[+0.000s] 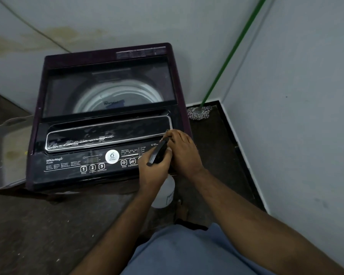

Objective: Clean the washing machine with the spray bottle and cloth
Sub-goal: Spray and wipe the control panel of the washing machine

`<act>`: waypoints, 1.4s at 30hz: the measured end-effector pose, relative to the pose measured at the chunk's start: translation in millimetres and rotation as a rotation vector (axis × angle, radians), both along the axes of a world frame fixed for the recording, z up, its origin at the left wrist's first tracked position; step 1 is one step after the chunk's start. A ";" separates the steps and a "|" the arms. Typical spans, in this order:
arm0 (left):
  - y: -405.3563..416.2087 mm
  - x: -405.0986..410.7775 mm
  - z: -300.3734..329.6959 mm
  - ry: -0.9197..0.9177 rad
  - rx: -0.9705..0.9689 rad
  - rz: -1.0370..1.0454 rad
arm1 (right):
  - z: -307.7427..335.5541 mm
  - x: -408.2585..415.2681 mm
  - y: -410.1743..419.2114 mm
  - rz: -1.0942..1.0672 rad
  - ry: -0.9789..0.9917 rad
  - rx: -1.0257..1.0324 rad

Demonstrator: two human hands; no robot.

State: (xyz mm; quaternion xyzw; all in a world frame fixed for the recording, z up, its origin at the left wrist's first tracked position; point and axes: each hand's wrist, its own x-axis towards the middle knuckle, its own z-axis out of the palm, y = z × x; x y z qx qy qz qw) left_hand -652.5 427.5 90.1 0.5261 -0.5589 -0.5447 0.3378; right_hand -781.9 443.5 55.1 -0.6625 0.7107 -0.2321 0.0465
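Observation:
A dark purple top-load washing machine (107, 92) stands against the wall, its glass lid shut and white smears on the panel behind the controls. My left hand (153, 173) grips the neck of a white spray bottle (165, 192), which hangs in front of the machine's right front corner. Its black trigger head (157, 153) sticks up over the control panel. My right hand (182, 150) curls round the front of the trigger head, with fingertips at the nozzle. No cloth is in view.
A mop (199, 113) with a green handle leans in the corner to the right of the machine. A grey plastic tub (2, 147) sits on the floor at the machine's left. Walls close in behind and on the right.

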 end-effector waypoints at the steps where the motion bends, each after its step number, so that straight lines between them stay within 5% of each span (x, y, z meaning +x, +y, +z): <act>1: -1.0 -0.7 -1.4 -0.001 -0.002 0.015 | -0.2 0.8 -0.9 -0.005 0.004 -0.001; 8: 0.1 4.7 3.0 0.014 0.015 0.025 | -4.9 1.5 -6.5 -0.011 0.066 0.027; 14: 1.4 15.2 4.8 -0.027 0.047 0.117 | 3.2 11.2 -20.1 -0.356 -0.011 -0.081; 26: 23.3 57.8 14.0 -0.013 0.042 0.033 | -4.0 44.5 7.4 -0.364 0.077 -0.040; 30: 25.5 114.7 22.1 -0.070 -0.018 -0.028 | 2.7 98.2 -0.6 -0.345 -0.162 0.013; 37: 32.5 208.2 38.7 -0.105 -0.046 -0.042 | 39.9 202.8 -15.3 -0.239 -1.066 0.103; 42: 51.5 257.6 46.0 -0.065 0.034 0.015 | 44.5 247.8 11.2 -0.296 -1.255 0.101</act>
